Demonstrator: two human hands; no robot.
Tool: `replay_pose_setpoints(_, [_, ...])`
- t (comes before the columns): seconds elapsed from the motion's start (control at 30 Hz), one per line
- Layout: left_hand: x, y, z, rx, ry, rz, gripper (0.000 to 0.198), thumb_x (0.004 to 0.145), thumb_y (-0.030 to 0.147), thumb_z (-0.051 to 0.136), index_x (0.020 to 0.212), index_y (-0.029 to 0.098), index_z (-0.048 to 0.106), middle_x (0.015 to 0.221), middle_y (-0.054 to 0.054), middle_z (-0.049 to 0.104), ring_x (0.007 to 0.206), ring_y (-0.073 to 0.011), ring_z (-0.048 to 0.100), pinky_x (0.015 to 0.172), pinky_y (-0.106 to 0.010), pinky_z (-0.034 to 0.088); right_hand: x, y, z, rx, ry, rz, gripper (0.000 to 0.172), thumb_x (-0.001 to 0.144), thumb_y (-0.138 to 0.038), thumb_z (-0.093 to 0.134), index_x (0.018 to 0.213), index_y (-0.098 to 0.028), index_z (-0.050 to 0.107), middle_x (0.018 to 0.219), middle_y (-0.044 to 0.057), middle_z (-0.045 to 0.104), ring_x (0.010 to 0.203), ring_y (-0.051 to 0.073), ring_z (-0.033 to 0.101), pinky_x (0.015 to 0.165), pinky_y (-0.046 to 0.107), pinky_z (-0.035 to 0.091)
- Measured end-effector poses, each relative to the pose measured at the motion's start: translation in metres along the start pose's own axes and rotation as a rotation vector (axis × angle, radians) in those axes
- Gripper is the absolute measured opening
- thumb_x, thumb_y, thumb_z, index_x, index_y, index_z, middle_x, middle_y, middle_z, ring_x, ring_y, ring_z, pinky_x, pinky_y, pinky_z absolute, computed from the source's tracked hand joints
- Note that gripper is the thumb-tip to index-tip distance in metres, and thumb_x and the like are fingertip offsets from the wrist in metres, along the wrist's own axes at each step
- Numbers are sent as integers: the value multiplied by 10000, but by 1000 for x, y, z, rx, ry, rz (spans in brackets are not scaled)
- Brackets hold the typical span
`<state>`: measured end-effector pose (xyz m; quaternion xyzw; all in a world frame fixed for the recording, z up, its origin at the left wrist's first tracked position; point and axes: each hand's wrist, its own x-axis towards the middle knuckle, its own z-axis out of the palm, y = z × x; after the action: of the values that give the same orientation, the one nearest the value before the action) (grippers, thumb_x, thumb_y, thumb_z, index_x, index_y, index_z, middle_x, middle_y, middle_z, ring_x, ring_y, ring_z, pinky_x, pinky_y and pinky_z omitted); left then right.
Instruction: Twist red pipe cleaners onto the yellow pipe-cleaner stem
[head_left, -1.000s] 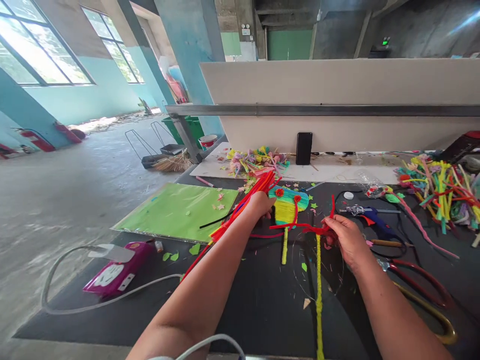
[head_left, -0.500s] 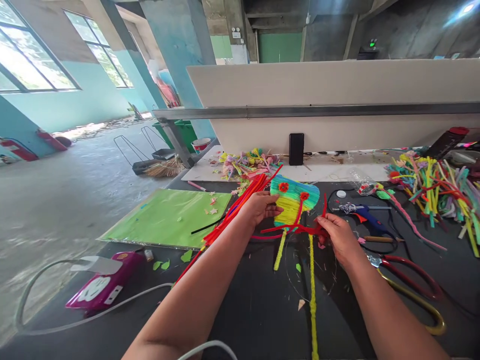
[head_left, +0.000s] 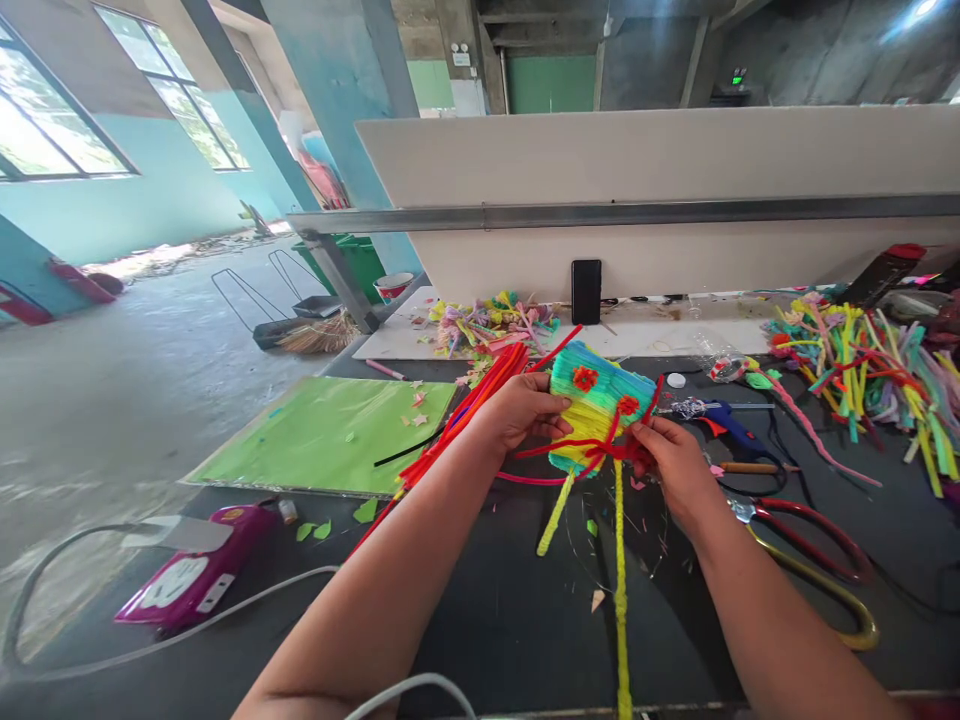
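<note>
My left hand (head_left: 523, 410) grips the left edge of a fan-shaped piece (head_left: 596, 400) made of teal and yellow pipe cleaners, with two small red flowers on it and a yellow stem hanging down. It is lifted off the black table (head_left: 480, 610). My right hand (head_left: 671, 462) pinches a red pipe cleaner (head_left: 570, 446) that crosses the front of the piece. A long yellow pipe cleaner (head_left: 620, 590) lies on the table below my hands. A bundle of red pipe cleaners (head_left: 457, 425) lies just left of my left hand.
A green sheet (head_left: 330, 435) and a pink power strip (head_left: 191, 580) with its cable lie at the left. A blue glue gun (head_left: 724, 425) and red-handled scissors (head_left: 817, 575) lie at the right. Pipe-cleaner heaps (head_left: 862, 365) and a phone (head_left: 586, 291) stand before the white partition.
My left hand took hold of the fan-shaped piece and raised it off the table towards me. My right hand brought the red pipe cleaner up against its front.
</note>
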<state>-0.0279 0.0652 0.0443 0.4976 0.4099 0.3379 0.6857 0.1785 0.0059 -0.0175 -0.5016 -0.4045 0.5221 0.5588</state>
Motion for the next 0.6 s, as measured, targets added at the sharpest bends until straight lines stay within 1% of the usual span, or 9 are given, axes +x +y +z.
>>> replay_pose_setpoints(0.17, [0, 0, -2, 14, -16, -13, 307, 635, 161, 732, 918, 107, 625, 666, -30, 653, 534, -132, 646, 463, -186, 512, 0, -1, 1, -8, 9, 12, 269, 666, -433, 696, 654, -185, 591, 521, -31, 558, 388, 109, 457, 384, 252, 332])
replay_pose_setpoints(0.37, [1, 0, -3, 22, -30, -29, 316, 609, 169, 759, 884, 106, 616, 683, -35, 654, 533, -129, 646, 462, -182, 517, 0, 0, 1, -11, 19, 12, 251, 672, -418, 691, 662, -185, 597, 524, -34, 547, 383, 106, 451, 375, 247, 319])
replay_pose_setpoints(0.53, [2, -1, -5, 7, -49, -25, 336, 642, 274, 760, 901, 123, 608, 712, -38, 657, 534, -128, 644, 454, -187, 520, 0, 1, 1, 5, 8, 9, 244, 665, -410, 693, 658, -186, 597, 522, -36, 540, 377, 104, 443, 360, 243, 316])
replay_pose_setpoints(0.6, [3, -2, -5, 8, -37, -27, 347, 638, 273, 759, 912, 125, 607, 720, -40, 660, 525, -128, 642, 453, -191, 519, 1, 2, 1, 2, 9, 10, 236, 669, -408, 689, 674, -188, 605, 526, -37, 545, 377, 104, 444, 360, 243, 319])
